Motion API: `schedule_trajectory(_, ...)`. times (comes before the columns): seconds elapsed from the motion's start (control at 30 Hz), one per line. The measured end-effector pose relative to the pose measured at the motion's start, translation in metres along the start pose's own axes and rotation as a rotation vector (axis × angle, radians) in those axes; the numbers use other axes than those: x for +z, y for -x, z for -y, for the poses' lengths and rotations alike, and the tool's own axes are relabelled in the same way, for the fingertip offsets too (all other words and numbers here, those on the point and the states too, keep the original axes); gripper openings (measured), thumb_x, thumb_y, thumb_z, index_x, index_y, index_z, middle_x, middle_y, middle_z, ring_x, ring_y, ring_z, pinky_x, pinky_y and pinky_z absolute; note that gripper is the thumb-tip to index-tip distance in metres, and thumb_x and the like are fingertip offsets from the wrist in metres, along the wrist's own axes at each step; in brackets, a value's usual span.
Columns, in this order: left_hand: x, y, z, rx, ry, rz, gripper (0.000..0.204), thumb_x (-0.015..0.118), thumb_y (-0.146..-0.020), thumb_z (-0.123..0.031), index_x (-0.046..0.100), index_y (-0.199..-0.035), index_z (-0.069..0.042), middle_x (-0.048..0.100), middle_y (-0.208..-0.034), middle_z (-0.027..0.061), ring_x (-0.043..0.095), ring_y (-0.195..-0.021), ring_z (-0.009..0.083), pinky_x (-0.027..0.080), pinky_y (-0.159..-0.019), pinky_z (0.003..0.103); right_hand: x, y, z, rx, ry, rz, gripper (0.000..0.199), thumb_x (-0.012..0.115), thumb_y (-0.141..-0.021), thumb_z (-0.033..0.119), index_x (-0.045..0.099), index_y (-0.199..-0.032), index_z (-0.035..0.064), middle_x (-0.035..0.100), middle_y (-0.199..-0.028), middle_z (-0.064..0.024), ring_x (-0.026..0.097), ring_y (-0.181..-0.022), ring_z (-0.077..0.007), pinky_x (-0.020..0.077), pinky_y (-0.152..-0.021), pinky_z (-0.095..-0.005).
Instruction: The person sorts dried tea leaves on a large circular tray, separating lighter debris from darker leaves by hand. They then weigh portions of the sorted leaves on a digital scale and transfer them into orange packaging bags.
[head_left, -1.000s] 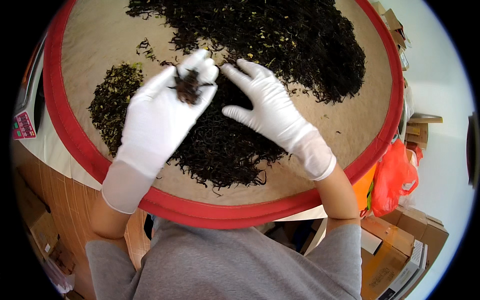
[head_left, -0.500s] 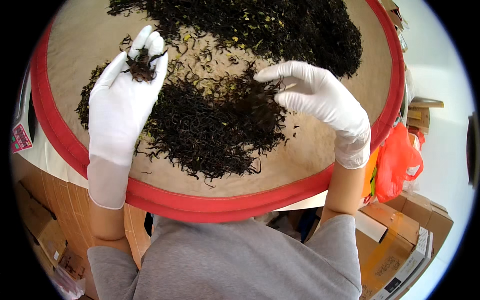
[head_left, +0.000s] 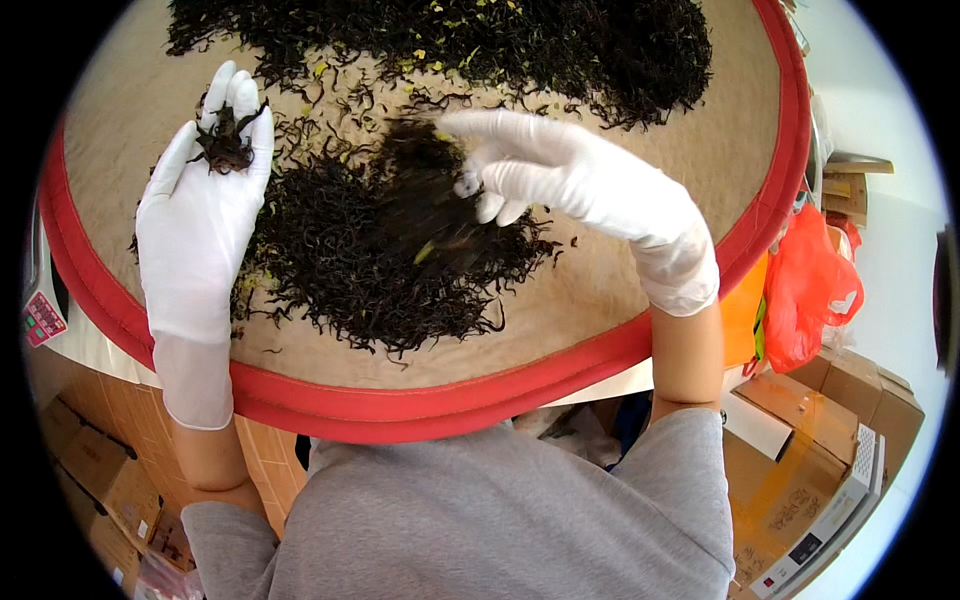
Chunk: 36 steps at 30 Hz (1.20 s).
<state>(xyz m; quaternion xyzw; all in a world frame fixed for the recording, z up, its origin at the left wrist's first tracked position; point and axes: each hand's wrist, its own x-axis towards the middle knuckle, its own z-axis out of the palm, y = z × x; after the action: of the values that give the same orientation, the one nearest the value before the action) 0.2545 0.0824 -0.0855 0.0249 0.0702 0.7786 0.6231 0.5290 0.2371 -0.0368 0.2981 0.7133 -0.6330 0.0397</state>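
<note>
A big round tray (head_left: 520, 385) with a red rim and a tan woven bottom carries dark dried tea leaves. One pile of leaves (head_left: 360, 265) lies in the middle, a wider band of leaves (head_left: 560, 40) runs along the far side. My left hand (head_left: 205, 210), in a white glove, is raised palm up over the tray's left part with a small clump of leaves (head_left: 222, 145) cupped near the fingers. My right hand (head_left: 570, 185), also gloved, hovers over the middle pile, fingers pointing left, with leaves blurred just below the fingertips.
An orange plastic bag (head_left: 810, 290) hangs beside the tray on the right. Cardboard boxes (head_left: 830, 440) stand at the lower right and more boxes (head_left: 100, 480) at the lower left. A small calculator-like device (head_left: 45, 318) lies at the left edge.
My left hand has carried its clump of leaves from the middle out to the left. My right hand has swept leftward over the middle pile, stirring leaves.
</note>
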Motion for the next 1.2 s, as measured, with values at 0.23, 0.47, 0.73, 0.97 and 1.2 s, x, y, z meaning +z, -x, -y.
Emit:
schedule_trajectory(0.23,-0.007,0.0,-0.005,-0.025,0.013,0.021,0.045,0.032,-0.101,-0.004,0.03,-0.143,0.012,0.046,-0.137,0.0251,0.044,-0.131,0.0304,0.03,-0.117,0.043,-0.007,0.016,0.023,-0.063,0.278,-0.263,0.042,0.056,-0.097,0.023,0.053,-0.136,0.0059,0.066,-0.096,-0.0064,0.062,-0.083,-0.014,0.0518,-0.076,-0.0282)
schedule_trajectory(0.47,-0.004,0.002,-0.012,0.009,0.035,0.044,0.044,0.032,-0.101,-0.004,0.032,-0.141,0.014,0.046,-0.135,0.0246,0.044,-0.129,0.0317,0.03,-0.117,0.045,-0.001,0.01,0.014,0.032,0.637,-0.176,0.027,0.058,-0.094,0.019,0.065,-0.118,0.0061,0.066,-0.086,-0.0111,0.063,-0.079,-0.0196,0.0508,-0.072,-0.0315)
schedule_trajectory(0.73,-0.007,0.0,-0.02,0.033,0.03,0.054,0.043,0.029,-0.102,-0.005,0.034,-0.142,0.01,0.042,-0.144,0.0209,0.041,-0.134,0.029,0.028,-0.118,0.044,0.049,0.005,0.006,-0.358,0.614,-0.181,0.028,0.061,-0.088,0.007,0.064,-0.116,0.0065,0.064,-0.089,-0.0144,0.063,-0.08,-0.0302,0.052,-0.073,-0.0369)
schedule_trajectory(0.97,-0.009,0.001,-0.019,0.028,0.026,0.026,0.043,0.03,-0.102,-0.005,0.036,-0.141,0.011,0.042,-0.146,0.0201,0.042,-0.133,0.0283,0.028,-0.118,0.044,0.062,0.02,0.025,-0.372,0.548,0.186,0.023,0.061,-0.088,0.009,0.066,-0.109,0.0035,0.066,-0.095,-0.0156,0.065,-0.086,-0.0338,0.0539,-0.076,-0.0397)
schedule_trajectory(1.2,-0.007,0.0,-0.014,0.011,0.047,0.031,0.042,0.031,-0.101,-0.004,0.036,-0.14,0.011,0.043,-0.144,0.02,0.042,-0.133,0.0277,0.029,-0.117,0.043,0.025,-0.01,0.004,-0.392,0.682,-0.325,0.022,0.063,-0.088,0.01,0.068,-0.11,0.0066,0.067,-0.1,-0.014,0.065,-0.089,-0.0316,0.0535,-0.08,-0.0372)
